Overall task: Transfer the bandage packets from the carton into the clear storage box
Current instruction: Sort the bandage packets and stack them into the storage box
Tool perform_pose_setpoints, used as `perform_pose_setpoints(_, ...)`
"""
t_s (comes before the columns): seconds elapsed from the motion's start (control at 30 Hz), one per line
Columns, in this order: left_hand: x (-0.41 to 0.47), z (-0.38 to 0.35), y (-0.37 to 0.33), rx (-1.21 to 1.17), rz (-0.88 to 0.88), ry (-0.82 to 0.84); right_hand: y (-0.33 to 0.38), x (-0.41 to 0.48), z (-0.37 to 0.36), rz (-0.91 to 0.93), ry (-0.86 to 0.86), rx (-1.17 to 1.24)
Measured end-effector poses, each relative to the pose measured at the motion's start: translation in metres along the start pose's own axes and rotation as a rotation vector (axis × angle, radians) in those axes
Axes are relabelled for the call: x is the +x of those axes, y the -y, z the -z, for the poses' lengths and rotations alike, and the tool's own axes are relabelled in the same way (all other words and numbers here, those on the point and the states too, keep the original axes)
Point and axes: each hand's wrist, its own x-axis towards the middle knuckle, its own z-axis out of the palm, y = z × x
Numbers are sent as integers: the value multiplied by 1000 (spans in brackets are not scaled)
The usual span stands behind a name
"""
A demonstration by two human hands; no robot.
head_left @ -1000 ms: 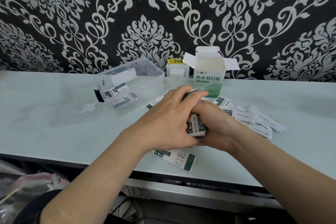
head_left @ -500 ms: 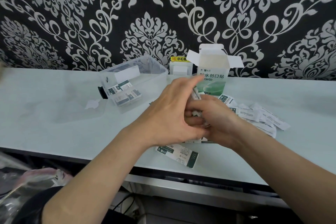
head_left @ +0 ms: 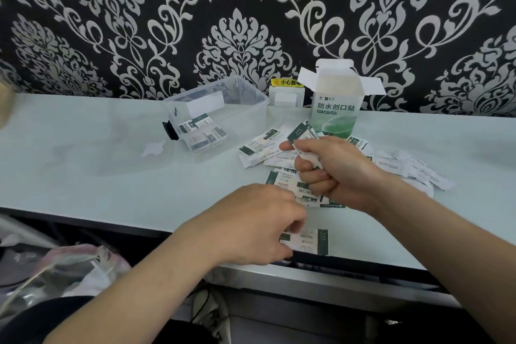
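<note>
Black wallpaper [head_left: 111, 22] with silver scrolls fills the top half of the frame, and a pale table [head_left: 83, 176] runs below it. Left of centre the box [head_left: 245, 112] stands open with a few stored packets [head_left: 199, 131] flat on its floor. To its right, by the wall, the carton [head_left: 336, 109] stands upright with its flaps spread. Whether anything is left inside it cannot be seen.

Loose packets [head_left: 413, 170] lie scattered on the table from centre to right, in front of the carton and apart from the box. The right hand [head_left: 337, 173], at centre, is curled tight around a bundle [head_left: 303, 134] of packets, whose ends stick out above the thumb. The left hand [head_left: 251, 226], lower centre, reaches with bent fingers to a lone packet [head_left: 310, 240] at the table's front edge. Blur hides whether it pinches the packet or only touches it.

The task looks to be at an early to middle stage. The carton seems to have been tipped out, a small share of packets sits in the box, and most are still on the table or in the right hand. The gathering, the carrying over to the box and the laying in are still to do.
</note>
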Motion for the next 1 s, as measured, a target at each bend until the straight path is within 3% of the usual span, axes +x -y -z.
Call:
perform_pose_setpoints(0.17, 1, 3, 7, -268, 26, -138, -2, -2, -4, -52, 48, 9)
perform_pose_setpoints(0.27, 1, 9, 23, -478, 25, -498, 1, -4, -4, -108, 80, 35)
perform_pose_setpoints(0.37, 4, 15, 31, -288, -3, -883, 2, -7, -4, -183, 160, 116)
perform_pose_setpoints(0.43, 8, 12, 31, -27, -83, -974, 0, -9, -6, -197, 226, 142)
perform_pose_setpoints(0.53, 15, 6, 32, 214, -179, -916, 2, -12, -7, -203, 276, 198)
perform_pose_setpoints(0.6, 19, 4, 33, 213, -172, -843, 3, -13, -5, -182, 266, 200)
perform_pose_setpoints(0.7, 21, 3, 30, -39, -85, -748, 3, -10, -1, -157, 290, 180)
perform_pose_setpoints(0.83, 25, 14, 25, -475, 171, -885, 9, -10, 3, -144, 390, 147)
perform_pose_setpoints(0.93, 32, 23, 25, -742, 232, -746, 11, -13, 3, -110, 466, 44)
perform_pose_setpoints(1.0, 34, 24, 23, -745, 186, -664, 10, -14, 2, -87, 485, -38)
